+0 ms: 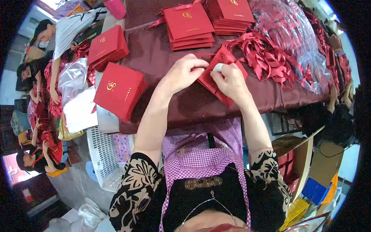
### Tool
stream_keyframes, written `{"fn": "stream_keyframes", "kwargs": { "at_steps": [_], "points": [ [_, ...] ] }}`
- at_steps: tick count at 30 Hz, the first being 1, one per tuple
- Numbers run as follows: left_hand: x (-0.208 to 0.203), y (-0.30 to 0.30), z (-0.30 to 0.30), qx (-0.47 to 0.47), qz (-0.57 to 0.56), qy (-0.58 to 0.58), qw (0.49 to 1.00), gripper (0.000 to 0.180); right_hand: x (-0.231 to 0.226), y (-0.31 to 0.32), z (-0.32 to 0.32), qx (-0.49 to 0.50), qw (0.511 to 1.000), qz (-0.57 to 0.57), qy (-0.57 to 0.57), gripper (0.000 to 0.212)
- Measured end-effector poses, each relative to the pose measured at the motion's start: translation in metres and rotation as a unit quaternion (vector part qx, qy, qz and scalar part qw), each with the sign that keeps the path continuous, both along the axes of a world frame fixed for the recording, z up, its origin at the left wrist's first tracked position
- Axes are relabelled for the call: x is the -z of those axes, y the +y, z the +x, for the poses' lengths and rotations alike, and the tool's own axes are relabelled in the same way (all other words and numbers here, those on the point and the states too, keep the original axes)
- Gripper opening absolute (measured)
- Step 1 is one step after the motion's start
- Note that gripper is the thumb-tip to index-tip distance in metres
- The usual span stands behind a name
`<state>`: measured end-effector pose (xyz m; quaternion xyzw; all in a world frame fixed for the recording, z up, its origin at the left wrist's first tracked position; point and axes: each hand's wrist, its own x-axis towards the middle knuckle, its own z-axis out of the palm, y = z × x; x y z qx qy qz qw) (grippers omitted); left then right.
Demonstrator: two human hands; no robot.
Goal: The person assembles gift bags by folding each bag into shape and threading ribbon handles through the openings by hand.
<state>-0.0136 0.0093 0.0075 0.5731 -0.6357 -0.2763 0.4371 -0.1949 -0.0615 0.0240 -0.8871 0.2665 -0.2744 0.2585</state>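
A red paper gift bag lies at a slant on the cloth-covered table, close to its near edge. My left hand is at the bag's left side, thumb and fingers pinched together; what they hold is too small to see. Over the bag's right part, my right hand is closed, with a white wrap on one finger. Its fingertips face the left ones, and their grip is hidden. Red ribbon lies across the bag's far end, beside a heap of loose red ribbons to the right.
Stacks of red bags stand at the far side, far right, left and near left. Clear plastic wrapping covers the right. A white basket sits below the table's left edge. Other people work at the left and right.
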Motion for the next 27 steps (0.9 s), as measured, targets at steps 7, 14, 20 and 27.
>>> {"fn": "stream_keyframes", "kwargs": {
  "at_steps": [7,14,20,27],
  "points": [
    [0.006,-0.005,-0.005,0.036,0.015,-0.034,0.999,0.023,-0.006,-0.001,-0.007,-0.038,0.997,-0.045,0.043,0.009],
    [0.006,-0.009,-0.007,0.097,0.033,0.009,0.995,0.018,-0.019,-0.009,-0.017,-0.110,0.985,-0.083,0.101,0.008],
    [0.015,-0.007,-0.009,0.079,-0.007,-0.028,0.996,0.015,-0.047,-0.015,-0.018,-0.090,0.975,-0.183,0.088,0.024],
    [0.013,-0.012,-0.016,0.096,-0.092,-0.005,0.991,0.010,-0.050,-0.028,-0.010,-0.174,0.944,-0.213,0.181,0.018]
  ]
}}
